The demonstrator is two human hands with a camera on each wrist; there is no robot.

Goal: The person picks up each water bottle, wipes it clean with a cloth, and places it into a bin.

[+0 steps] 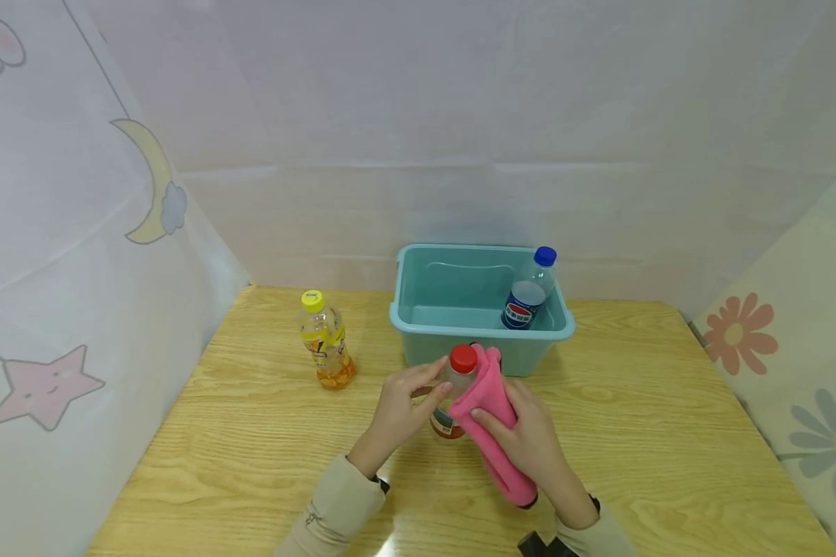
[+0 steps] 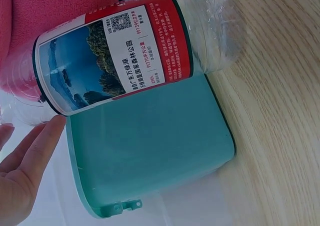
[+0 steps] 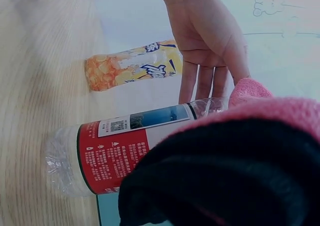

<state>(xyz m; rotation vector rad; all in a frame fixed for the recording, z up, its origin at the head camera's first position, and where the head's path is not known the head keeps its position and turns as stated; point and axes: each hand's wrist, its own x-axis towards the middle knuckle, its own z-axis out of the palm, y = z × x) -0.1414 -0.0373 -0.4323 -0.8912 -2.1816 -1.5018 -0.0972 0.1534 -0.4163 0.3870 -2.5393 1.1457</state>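
Note:
A clear plastic bottle [image 1: 447, 422] with a red cap [image 1: 463, 358] stands upright on the table before the bin. Its red label [image 2: 175, 33] carries a lake picture. My left hand [image 1: 407, 402] is at the bottle's upper part, its fingers fairly straight and the fingertips [image 2: 50, 128] touching the shoulder. From the other side my right hand [image 1: 529, 429] grips a folded pink cloth [image 1: 491, 398] with dark edging, thumb on top. The cloth lies against the bottle's neck and side. In the right wrist view the cloth hides part of the bottle and the right hand's fingers.
Behind the bottle sits a teal plastic bin [image 1: 418, 329], with a blue-capped cola bottle [image 1: 529, 290] leaning inside its right end. A yellow-capped drink bottle [image 1: 327, 344] stands on the wooden table [image 1: 237, 433] to the left. Printed white sheets [image 1: 348, 116] hang around the table.

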